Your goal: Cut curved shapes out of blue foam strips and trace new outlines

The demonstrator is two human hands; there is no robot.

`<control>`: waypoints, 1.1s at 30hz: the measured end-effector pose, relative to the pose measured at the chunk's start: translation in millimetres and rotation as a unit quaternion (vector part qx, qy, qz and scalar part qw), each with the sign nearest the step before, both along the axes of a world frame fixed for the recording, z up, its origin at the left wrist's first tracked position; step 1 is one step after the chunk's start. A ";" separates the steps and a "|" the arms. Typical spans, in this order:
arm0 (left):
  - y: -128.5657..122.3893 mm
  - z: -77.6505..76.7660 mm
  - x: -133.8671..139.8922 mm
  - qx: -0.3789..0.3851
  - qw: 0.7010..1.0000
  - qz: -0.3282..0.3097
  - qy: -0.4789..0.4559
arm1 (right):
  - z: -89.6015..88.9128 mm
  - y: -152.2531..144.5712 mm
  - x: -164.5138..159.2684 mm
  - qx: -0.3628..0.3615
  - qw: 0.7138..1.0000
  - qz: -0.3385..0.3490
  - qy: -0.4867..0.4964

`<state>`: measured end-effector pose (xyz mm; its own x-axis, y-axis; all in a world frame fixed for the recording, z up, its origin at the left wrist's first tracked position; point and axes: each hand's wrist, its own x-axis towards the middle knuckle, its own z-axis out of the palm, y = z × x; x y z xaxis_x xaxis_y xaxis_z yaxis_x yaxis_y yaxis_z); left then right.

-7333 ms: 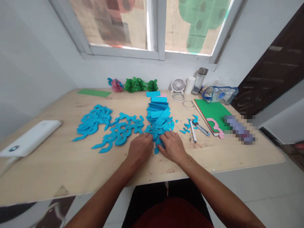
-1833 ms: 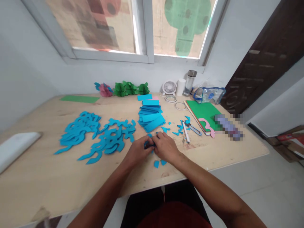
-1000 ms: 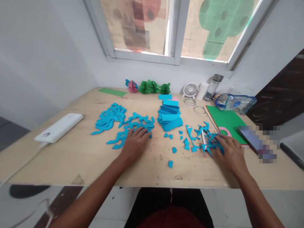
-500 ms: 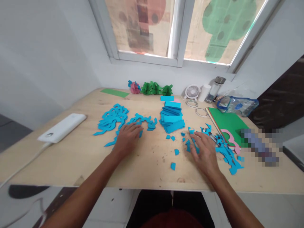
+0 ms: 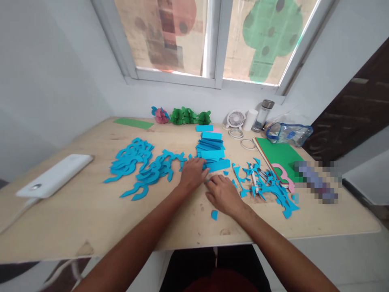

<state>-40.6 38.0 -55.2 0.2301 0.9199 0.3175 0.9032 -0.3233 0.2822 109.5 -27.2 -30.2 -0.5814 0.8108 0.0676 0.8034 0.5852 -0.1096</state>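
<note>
My left hand (image 5: 193, 174) lies at the near left edge of a stack of blue paper strips (image 5: 212, 154), fingers stretched out. Beside it, my right hand (image 5: 223, 192) rests low over the table, fingers slightly bent and apart, with a sliver of blue paper at the fingertips. One small blue scrap (image 5: 214, 215) sits just in front of my right hand. Left of my hands are two piles of wavy blue cut-outs, a farther pile (image 5: 132, 156) and a nearer pile (image 5: 154, 170). Jagged blue offcuts (image 5: 282, 194) spread to the right, around a white pen-like thing (image 5: 254, 178).
A white power bank (image 5: 54, 174) with a cable lies at the left. Along the back stand green paper figures (image 5: 188, 116), a small fan (image 5: 236, 119), a glass bottle (image 5: 263, 115) and a clear pouch (image 5: 288, 134). Green sheets (image 5: 279, 156) and a pink cut-out (image 5: 284, 176) lie right.
My left hand has moved right, off the wavy cut-outs to the strips. My right hand has moved left from the offcuts, and several loose scraps near it have shifted or are covered.
</note>
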 end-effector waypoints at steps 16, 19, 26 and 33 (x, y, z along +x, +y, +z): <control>-4.2 -3.2 7.2 0.012 0.993 -0.029 -0.117 | -6.3 26.2 53.2 0.169 0.957 -0.141 0.188; -6.4 -1.6 4.1 0.043 0.979 -0.050 -0.193 | -2.2 40.4 51.7 0.190 0.951 -0.178 0.169; -5.0 7.5 -5.3 -0.026 0.913 -0.037 -0.405 | -3.5 50.8 50.7 0.026 0.947 -0.173 0.270; -9.9 18.4 -1.0 -0.230 0.763 -0.061 -0.601 | 1.7 49.1 36.9 -0.168 0.827 -0.148 0.516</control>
<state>-41.6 28.0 -36.8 0.1193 0.9927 0.0166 -0.1273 -0.0013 0.9919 146.4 21.9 -28.5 -0.1282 0.9810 0.1459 0.2835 0.1772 -0.9425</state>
